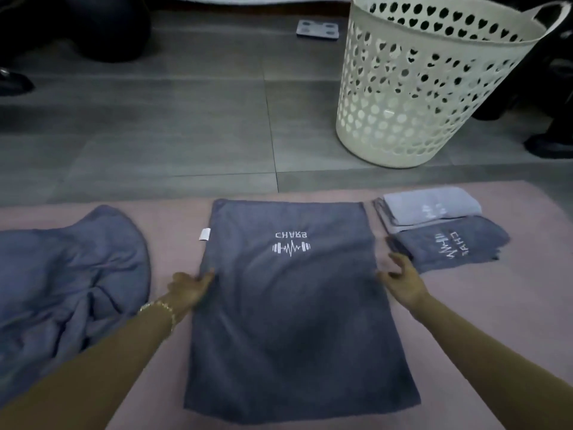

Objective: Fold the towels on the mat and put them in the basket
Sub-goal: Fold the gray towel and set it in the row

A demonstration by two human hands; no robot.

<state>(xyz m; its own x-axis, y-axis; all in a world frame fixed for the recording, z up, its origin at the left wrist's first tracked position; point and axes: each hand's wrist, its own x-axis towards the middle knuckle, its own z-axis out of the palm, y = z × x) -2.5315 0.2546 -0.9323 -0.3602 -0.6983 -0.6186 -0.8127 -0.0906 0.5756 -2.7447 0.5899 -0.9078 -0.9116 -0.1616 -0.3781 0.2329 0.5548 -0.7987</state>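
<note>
Towel (297,305) spread flat on mat (465,321), centre. Left grip (189,288) pinches its 9 o'clock edge. Right grip (400,280) at its 3 o'clock edge, fingers spread, blurred. Two folded towels (434,231) at 2 o'clock, crumpled towel (68,274) at 9. Basket (418,88) at 1 o'clock, no towel seen inside.

Both bare forearms reach forward from the lower corners, converging slightly. The left hand (189,289) lies knuckles-up, thumb and curled fingers pinching the towel (294,321) at its left edge. The right hand (401,282), blurred, has fingers loosely spread by the opposite edge
</note>
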